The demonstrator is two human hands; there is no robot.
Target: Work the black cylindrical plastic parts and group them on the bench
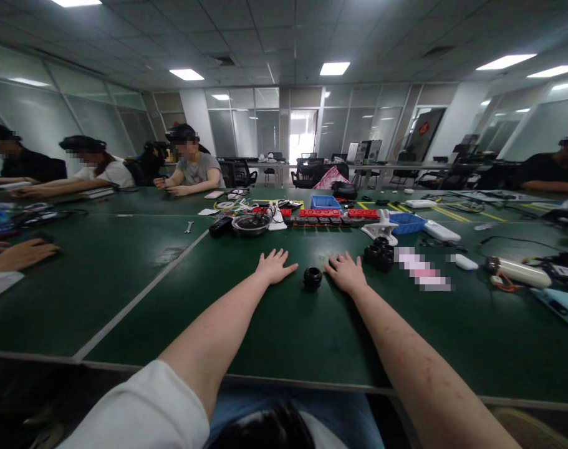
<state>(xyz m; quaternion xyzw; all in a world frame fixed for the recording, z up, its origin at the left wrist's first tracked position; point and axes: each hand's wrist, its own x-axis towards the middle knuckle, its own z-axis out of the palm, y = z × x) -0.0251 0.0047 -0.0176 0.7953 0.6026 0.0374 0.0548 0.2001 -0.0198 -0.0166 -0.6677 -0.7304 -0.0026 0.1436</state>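
My left hand (pixel 273 267) lies flat on the green table with its fingers spread, holding nothing. Opposite it, my right hand (pixel 346 273) also rests palm down, fingers apart. Between the two hands stands a small round black part (pixel 312 278) with an opening in its top; neither hand appears to grip it, and my right fingertips are the nearer. A cluster of similar black parts (pixel 380 254) sits just right of my right hand.
Beyond my hands are a round metal pan (pixel 250 224), red power strips (pixel 319 212), a blue tray (pixel 406 222) and a white clamp (pixel 381 228). A wrench (pixel 189 227) lies left. A co-worker's hand (pixel 28 254) rests at far left. The table's front edge (pixel 312 381) is near me.
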